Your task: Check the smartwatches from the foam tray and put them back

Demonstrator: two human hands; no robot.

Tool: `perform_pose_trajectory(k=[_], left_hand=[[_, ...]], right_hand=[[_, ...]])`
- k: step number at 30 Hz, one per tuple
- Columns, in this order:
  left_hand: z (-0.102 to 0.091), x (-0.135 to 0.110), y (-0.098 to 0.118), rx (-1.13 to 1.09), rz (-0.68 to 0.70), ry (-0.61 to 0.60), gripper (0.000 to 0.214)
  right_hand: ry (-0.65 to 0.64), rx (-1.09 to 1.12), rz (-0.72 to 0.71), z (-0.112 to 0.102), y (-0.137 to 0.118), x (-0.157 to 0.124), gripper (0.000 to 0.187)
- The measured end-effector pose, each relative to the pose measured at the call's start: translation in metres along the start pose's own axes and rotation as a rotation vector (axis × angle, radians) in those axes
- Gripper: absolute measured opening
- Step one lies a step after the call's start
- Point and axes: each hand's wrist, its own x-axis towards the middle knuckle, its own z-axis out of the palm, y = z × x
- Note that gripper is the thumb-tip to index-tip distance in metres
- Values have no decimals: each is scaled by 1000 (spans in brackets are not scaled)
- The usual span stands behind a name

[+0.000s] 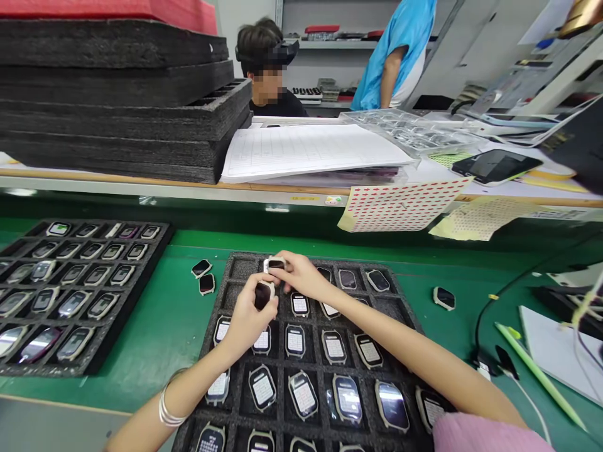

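Observation:
My left hand (249, 312) is closed on a watch body (264, 295) with a dark screen and no strap. Just beyond it, my right hand (301, 274) grips another strapless watch (276, 264) with a pale case. Both hands are over the far left part of a black foam tray (241, 269). In the tray's pockets lie several more watches, many with lit white screens, such as one watch (295, 340) below my hands. My forearms cover some of the pockets.
A second foam tray (106, 333) of watches lies at left. Two loose watches (206, 284) sit between the trays, another watch (444, 298) at right. Cables (480, 320) and a green pen (541, 376) lie farther right. Above, a shelf holds stacked foam trays (113, 119) and papers (311, 150).

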Motion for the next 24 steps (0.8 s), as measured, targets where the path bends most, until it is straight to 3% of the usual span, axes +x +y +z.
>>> perform_pose_trajectory(k=[5,9,14,24], left_hand=[[6,-5,-9,45,-59,-119,42],[8,-8,-10,97,-33,-157,45],[9,-11,-8,80,14,-144,43],[5,-10,-12,109,-162,-216,39]], right_hand=[[-31,341,87,-26,0,-59,50],[-37,798,222,-28,-2,-89,57],[13,885,240,-32,2,-97,52],[-186,1131,247,-29,12,-96,48]])
